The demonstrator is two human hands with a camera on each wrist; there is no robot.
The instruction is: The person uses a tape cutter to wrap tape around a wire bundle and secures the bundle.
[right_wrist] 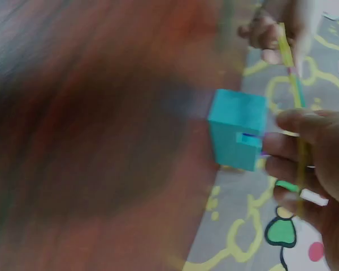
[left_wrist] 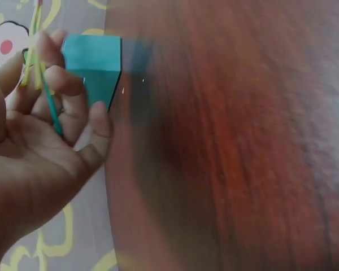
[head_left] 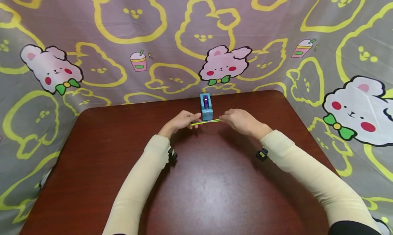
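Observation:
A small bundle of thin yellow and green sticks (head_left: 213,120) stretches between both hands, with a pinkish patch near its middle in the right wrist view. My left hand (head_left: 183,119) pinches one end between thumb and fingers; a green stick (left_wrist: 51,107) slants across its curled fingers. At the other end, my right hand (head_left: 240,121) grips the bundle with its fingertips. Just behind the sticks stands a blue tape dispenser (head_left: 207,114) with a purple hub. The right fingertips (right_wrist: 279,145) appear close to the dispenser; whether they touch it cannot be told.
The brown wooden table (head_left: 101,153) carries the dispenser near its far edge. A patterned curtain (head_left: 172,20) with bear and rabbit drawings hangs behind and along the sides. Small black cameras (head_left: 262,154) sit on both wrists, over cream sleeves.

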